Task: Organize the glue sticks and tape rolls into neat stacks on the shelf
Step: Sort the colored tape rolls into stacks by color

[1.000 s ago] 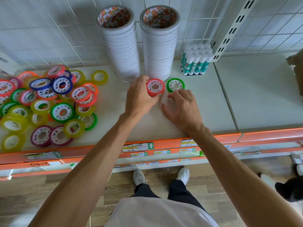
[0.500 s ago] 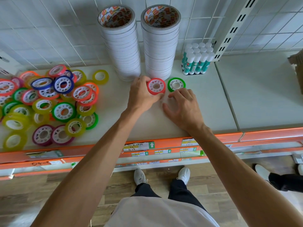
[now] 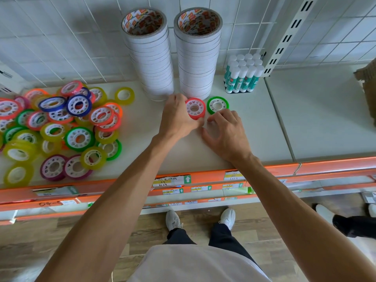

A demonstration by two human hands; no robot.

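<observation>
- The left hand has its fingers and thumb curled round the red tape roll, which sits on the shelf just in front of the two tall white tape stacks.
- The right hand is spread over the shelf with fingers loosely bent and grasping nothing; its fingertips lie at the near edge of the green tape roll, and I cannot tell whether they touch it.
- Red and green rolls lie flat side by side, a narrow gap between them.
- The glue sticks stand upright in a tight block against the back grid, just right of the white stacks.
- A loose pile of coloured tape rolls covers the left part of the shelf, some overlapping, a few near the orange front edge.
- Bare shelf lies between that pile and the hands, and more to the right of the green roll up to the seam between shelf panels.
- A cardboard box sits at the far right edge.
</observation>
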